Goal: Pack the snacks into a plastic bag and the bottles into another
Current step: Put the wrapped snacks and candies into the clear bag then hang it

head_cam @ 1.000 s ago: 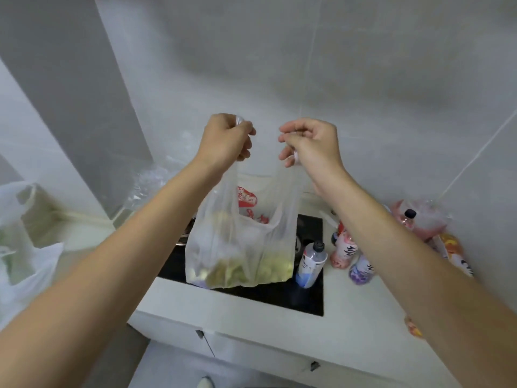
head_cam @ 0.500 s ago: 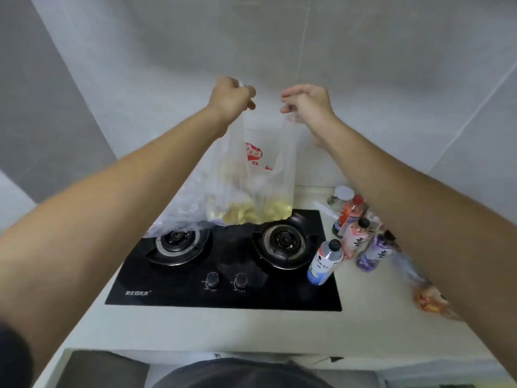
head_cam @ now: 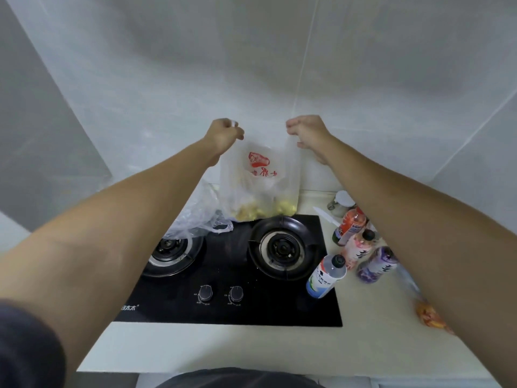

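Observation:
A translucent white plastic bag (head_cam: 258, 180) with a red print hangs at the back of the stove, yellow snacks lying in its bottom. My left hand (head_cam: 225, 134) grips its left handle and my right hand (head_cam: 306, 131) grips its right handle, both raised near the wall. Several bottles stand right of the stove: a white-and-blue bottle (head_cam: 326, 277), a pink bottle (head_cam: 359, 247), a purple bottle (head_cam: 376, 264) and an orange-red bottle (head_cam: 349, 224). A second clear plastic bag (head_cam: 195, 217) lies crumpled over the left burner.
A black two-burner gas stove (head_cam: 237, 301) is set into the pale counter. A small jar with a white lid (head_cam: 342, 201) stands at the back right. An orange snack packet (head_cam: 429, 317) lies at the right, partly hidden by my right arm. Tiled walls close the back.
The camera has tipped down toward the stove. Both hands have carried the bag farther back toward the wall and lower, so its bottom now sits near the stove's rear edge.

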`<action>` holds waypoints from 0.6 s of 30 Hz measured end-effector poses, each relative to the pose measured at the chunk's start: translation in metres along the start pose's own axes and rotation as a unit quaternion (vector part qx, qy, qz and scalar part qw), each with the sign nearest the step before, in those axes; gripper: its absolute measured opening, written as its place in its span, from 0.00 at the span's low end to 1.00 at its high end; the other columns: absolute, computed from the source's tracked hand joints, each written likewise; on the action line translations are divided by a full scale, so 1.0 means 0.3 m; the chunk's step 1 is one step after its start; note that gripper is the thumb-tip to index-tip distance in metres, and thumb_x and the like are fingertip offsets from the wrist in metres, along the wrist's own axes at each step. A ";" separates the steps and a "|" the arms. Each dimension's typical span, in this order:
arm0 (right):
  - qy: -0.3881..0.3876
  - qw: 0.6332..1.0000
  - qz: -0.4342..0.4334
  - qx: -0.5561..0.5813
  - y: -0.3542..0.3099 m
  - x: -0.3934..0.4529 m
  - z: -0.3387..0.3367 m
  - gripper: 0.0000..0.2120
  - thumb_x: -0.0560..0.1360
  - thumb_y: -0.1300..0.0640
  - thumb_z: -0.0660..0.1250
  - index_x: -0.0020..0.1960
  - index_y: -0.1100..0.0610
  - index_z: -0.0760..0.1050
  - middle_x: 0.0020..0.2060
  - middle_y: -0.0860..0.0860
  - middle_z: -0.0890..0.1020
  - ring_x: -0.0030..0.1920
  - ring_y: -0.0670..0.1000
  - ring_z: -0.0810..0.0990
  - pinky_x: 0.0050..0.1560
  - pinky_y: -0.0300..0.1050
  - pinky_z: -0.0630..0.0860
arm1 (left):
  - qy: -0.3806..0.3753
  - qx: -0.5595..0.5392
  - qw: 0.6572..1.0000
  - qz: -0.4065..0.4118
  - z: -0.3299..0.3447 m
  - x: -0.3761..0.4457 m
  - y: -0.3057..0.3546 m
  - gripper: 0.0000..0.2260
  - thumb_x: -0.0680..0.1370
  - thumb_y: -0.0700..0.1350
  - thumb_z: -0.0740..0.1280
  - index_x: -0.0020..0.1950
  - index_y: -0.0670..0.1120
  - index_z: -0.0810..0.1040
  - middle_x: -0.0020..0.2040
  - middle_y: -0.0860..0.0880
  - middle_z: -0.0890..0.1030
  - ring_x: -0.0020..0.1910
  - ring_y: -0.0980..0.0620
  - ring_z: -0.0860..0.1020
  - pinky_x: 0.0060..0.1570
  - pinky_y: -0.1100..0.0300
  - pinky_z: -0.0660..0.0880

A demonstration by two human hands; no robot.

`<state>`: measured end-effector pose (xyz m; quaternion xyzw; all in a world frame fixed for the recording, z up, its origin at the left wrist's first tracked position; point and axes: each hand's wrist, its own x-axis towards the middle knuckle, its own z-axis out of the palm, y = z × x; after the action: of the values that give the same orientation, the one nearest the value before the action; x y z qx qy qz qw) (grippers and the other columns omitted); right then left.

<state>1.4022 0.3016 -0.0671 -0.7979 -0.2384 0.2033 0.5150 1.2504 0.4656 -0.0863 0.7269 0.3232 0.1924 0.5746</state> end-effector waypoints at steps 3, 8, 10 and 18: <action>-0.027 0.998 0.017 -0.049 0.054 0.013 0.027 0.14 0.78 0.62 0.68 0.63 0.56 0.81 0.58 0.50 0.80 0.62 0.52 0.78 0.63 0.49 0.78 | -0.005 0.017 1.000 -0.015 0.001 0.025 -0.062 0.11 0.76 0.37 0.68 0.58 0.42 0.77 0.60 0.48 0.75 0.55 0.50 0.74 0.58 0.56 0.69; -0.026 0.965 -0.059 -0.254 0.084 0.020 0.055 0.18 0.76 0.60 0.67 0.65 0.53 0.79 0.64 0.51 0.76 0.64 0.53 0.76 0.59 0.44 0.72 | 0.021 0.120 0.993 0.007 -0.035 0.032 -0.108 0.18 0.78 0.45 0.68 0.68 0.45 0.74 0.59 0.45 0.80 0.55 0.46 0.78 0.52 0.57 0.72; -0.014 0.942 -0.103 -0.320 0.085 0.006 0.070 0.19 0.76 0.59 0.65 0.67 0.52 0.76 0.66 0.53 0.73 0.66 0.54 0.73 0.59 0.48 0.73 | 0.044 0.183 0.981 0.045 -0.053 0.024 -0.115 0.18 0.79 0.46 0.67 0.68 0.46 0.74 0.60 0.45 0.78 0.57 0.46 0.78 0.54 0.55 0.74; -0.016 0.904 -0.221 -0.365 0.062 -0.089 0.175 0.16 0.79 0.52 0.65 0.65 0.54 0.76 0.63 0.53 0.74 0.67 0.54 0.71 0.59 0.55 0.76 | 0.093 0.319 0.935 0.128 -0.102 -0.117 -0.140 0.20 0.80 0.51 0.65 0.71 0.47 0.73 0.64 0.47 0.76 0.65 0.47 0.73 0.58 0.48 0.76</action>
<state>1.3538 0.3173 -0.1024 -0.8536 -0.4746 -0.0040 0.2150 1.1947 0.4686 -0.1154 0.8858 0.3240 0.2179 0.2509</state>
